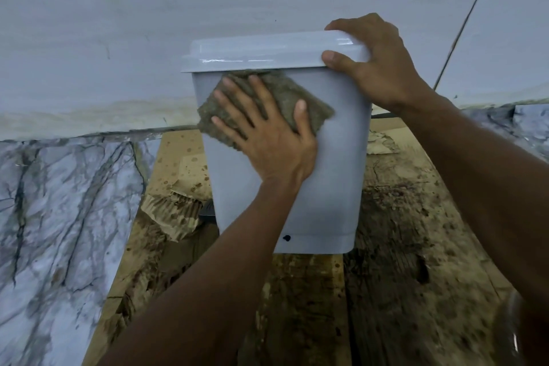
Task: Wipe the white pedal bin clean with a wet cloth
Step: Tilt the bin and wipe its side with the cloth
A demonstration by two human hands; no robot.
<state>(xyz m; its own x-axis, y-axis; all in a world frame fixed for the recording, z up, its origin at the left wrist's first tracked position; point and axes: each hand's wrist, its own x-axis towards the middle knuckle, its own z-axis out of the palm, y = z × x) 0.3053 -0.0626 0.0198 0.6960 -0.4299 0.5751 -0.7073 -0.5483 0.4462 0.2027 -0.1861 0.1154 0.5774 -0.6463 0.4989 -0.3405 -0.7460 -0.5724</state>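
The white pedal bin (332, 175) stands upright on wet cardboard against the wall, lid closed. A grey-brown cloth (285, 92) lies flat on its upper front, just under the lid rim. My left hand (267, 134) presses the cloth against the bin with straight, spread fingers. My right hand (377, 65) grips the lid's right corner, thumb on the front edge and fingers over the top. A small dark spot (287, 237) marks the bin near its base. The black pedal (208, 211) peeks out at the lower left.
Stained, soggy cardboard (395, 276) covers the floor under and in front of the bin, torn at the left (172, 217). Marble-patterned floor (59, 217) lies to the left and far right. A pale wall (148, 24) rises right behind the bin.
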